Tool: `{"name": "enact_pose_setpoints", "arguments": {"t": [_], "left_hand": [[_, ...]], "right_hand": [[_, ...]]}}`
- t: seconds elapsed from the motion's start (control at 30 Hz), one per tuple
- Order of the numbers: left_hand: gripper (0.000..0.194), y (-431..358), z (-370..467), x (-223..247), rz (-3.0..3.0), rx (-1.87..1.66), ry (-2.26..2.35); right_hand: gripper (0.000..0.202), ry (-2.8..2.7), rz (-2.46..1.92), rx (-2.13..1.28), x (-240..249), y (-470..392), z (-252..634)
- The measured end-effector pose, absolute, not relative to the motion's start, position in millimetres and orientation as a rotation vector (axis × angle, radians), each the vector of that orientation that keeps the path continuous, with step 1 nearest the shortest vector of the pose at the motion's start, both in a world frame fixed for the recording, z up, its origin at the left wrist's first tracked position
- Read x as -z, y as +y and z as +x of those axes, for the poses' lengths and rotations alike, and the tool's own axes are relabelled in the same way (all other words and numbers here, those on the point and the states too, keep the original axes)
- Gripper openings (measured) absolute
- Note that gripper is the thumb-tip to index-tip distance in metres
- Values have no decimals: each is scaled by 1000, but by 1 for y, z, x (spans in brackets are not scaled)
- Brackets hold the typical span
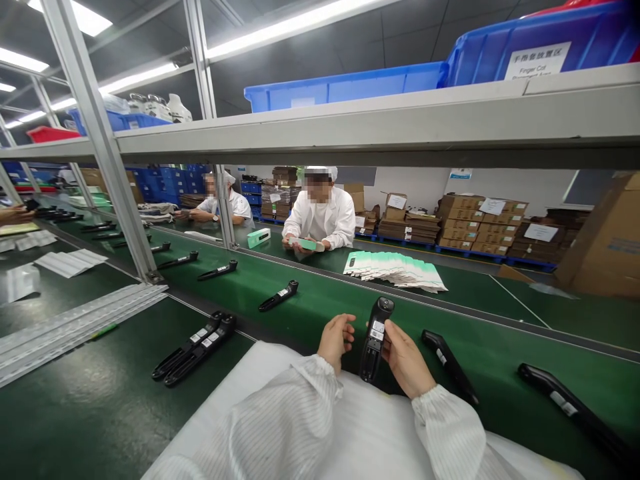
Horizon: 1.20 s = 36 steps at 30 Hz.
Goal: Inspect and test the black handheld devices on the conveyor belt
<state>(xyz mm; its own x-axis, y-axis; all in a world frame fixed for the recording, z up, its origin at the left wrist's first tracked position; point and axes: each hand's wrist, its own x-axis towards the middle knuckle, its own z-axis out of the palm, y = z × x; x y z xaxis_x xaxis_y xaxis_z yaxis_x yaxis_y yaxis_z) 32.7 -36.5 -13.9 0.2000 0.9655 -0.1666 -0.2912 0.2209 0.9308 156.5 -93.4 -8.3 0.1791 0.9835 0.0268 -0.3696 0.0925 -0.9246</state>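
Observation:
My right hand grips a black handle-shaped device by its right side, thumb and fingers along the edge. The device stands nearly upright, its rounded head at the top and white labels facing me. Just to its left, my left hand is raised with fingers loosely bent and apart, holding nothing. A white padded sheet lies beneath my sleeves. Right of my hands, another black device rests on the green conveyor belt, with a further one nearer the right edge.
Two more devices lie side by side on the left table. Several others line the belt toward the far left. Across it, a co-worker holds a box near fanned green-and-white sleeves. A metal post and overhead shelf frame the station.

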Motion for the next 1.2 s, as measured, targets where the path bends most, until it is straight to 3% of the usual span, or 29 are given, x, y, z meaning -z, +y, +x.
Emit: {"name": "enact_pose_setpoints", "arguments": {"t": [0.2,0.4,0.5,0.7,0.9,1.2], "left_hand": [[24,-34,32,17,945,-1075,938],[21,-35,36,21,1018,-1072,936],[19,-35,37,23,1052,-1061,940],[19,-36,37,24,1090,-1066,921],[18,-35,37,27,1105,-1008,918],[15,-36,36,25,1214,-839,928]], "right_hand": [[44,-799,-1071,-1251,17,-91,162],[43,-921,-1505,-1143,33,-85,180],[34,-1117,-1588,-953,48,-76,195],[46,-1464,-1942,-392,73,-63,213],[44,-1579,-1887,25,50,-77,195],[22,-1913,-1517,-676,38,-93,152]]}}
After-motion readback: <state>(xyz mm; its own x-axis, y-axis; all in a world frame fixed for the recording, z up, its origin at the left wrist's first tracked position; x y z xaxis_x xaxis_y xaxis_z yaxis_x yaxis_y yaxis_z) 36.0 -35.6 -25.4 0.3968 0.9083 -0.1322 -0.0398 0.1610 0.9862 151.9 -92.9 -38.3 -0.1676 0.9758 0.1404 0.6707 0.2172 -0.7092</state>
